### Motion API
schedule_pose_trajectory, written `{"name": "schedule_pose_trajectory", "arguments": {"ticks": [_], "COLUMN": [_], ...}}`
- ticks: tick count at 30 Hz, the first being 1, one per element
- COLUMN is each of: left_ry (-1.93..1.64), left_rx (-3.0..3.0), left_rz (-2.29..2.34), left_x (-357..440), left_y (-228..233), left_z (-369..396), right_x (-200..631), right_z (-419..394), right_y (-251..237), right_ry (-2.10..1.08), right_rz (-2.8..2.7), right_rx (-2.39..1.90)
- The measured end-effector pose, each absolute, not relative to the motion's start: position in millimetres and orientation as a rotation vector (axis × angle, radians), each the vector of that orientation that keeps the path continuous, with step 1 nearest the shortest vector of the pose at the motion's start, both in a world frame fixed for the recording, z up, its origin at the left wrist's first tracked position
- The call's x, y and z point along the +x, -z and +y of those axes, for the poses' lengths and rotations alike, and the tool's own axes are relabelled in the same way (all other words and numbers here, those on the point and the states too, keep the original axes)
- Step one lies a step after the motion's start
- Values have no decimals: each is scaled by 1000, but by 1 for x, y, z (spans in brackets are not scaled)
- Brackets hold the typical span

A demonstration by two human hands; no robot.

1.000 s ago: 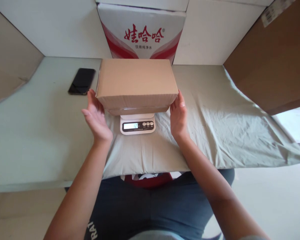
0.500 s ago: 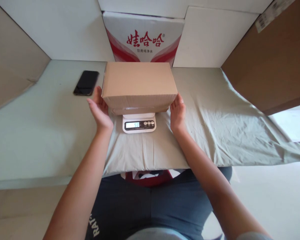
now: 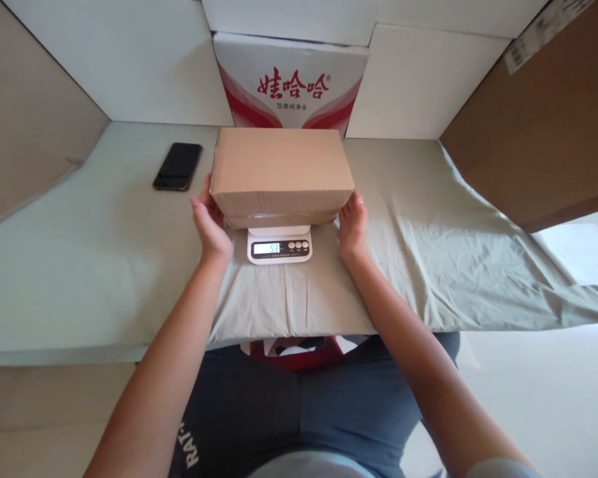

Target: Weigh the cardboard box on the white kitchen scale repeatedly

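A closed brown cardboard box (image 3: 282,159) rests on a small white digital kitchen scale (image 3: 280,257), hiding most of its platform. The scale's lit display reads 53. My left hand (image 3: 213,226) holds the box's left side, fingers along it and partly hidden behind the edge, thumb sticking up away from the cardboard. On the opposite side, my right hand (image 3: 353,229) has its fingers against the lower right corner. Between them the two hands flank the box, which sits level on the scale.
A black smartphone (image 3: 178,166) lies left of the box on the pale green cloth (image 3: 104,279). Behind stands a white and red carton (image 3: 292,79). Large brown cardboard panels rise at left (image 3: 30,119) and right (image 3: 538,119). White paper (image 3: 578,252) is at far right.
Both hands have come in slightly closer to the box, the left one most. The view has shifted a little. Box and scale stay together, and the reading is unchanged.
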State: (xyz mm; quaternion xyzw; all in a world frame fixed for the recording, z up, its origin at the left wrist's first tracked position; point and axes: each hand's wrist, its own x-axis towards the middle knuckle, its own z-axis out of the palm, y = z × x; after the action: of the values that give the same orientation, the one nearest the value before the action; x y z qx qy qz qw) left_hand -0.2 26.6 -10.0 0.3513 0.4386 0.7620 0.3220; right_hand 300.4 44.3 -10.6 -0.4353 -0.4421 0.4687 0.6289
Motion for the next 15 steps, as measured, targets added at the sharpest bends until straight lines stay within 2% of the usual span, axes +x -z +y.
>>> {"name": "schedule_pose_trajectory", "arguments": {"ticks": [15], "left_ry": [-2007], "left_rx": [1095], "left_rz": [1165], "left_x": [19], "left_y": [4], "left_z": [-4], "right_x": [301], "right_z": [38], "right_y": [3], "right_ry": [-1076], "right_rz": [-989], "right_rx": [-964]}}
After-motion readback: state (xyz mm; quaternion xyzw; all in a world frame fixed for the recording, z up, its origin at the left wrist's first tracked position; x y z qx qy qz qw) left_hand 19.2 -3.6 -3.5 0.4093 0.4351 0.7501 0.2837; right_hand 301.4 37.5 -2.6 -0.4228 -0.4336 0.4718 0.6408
